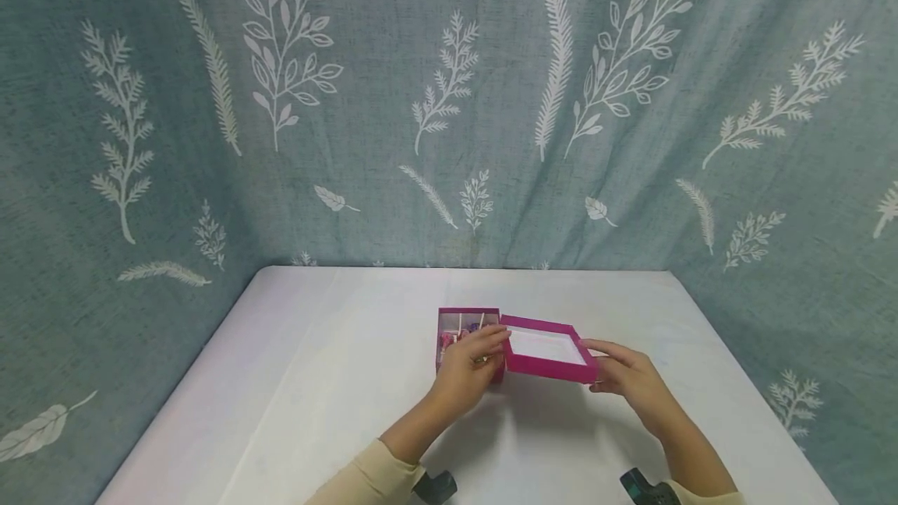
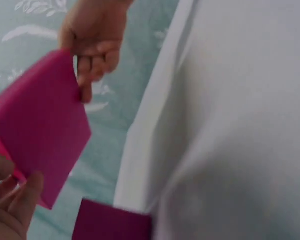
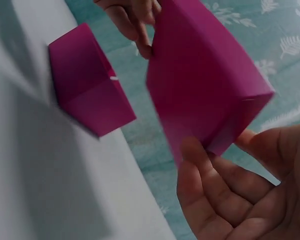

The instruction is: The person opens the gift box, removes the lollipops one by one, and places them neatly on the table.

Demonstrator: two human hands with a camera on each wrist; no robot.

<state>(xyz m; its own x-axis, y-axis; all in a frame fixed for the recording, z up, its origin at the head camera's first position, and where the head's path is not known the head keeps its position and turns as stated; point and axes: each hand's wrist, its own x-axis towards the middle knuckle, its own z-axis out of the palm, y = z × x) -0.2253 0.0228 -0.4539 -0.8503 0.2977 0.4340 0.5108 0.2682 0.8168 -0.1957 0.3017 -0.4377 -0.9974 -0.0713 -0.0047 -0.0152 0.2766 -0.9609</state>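
A magenta box lid [image 1: 550,367] is held above the table, tilted, its white inside facing the head camera. My left hand [image 1: 464,369] pinches the lid's left edge between thumb and fingers. At the opposite edge, my right hand [image 1: 630,382] grips the lid with thumb and fingertips. In the right wrist view, the lid's plain magenta outside [image 3: 195,70] shows, with fingers of both hands on it. Partly behind my left hand stands the magenta box [image 1: 468,310], uncovered. Inside it are lollipops [image 1: 449,340] with white sticks and red and purple heads; my hand hides some.
The box stands on a white-covered table [image 1: 337,349], toward its far side. A teal curtain [image 1: 491,178] with white leaf prints hangs behind and along both sides. Shadows of the hands and lid fall on the table's near part.
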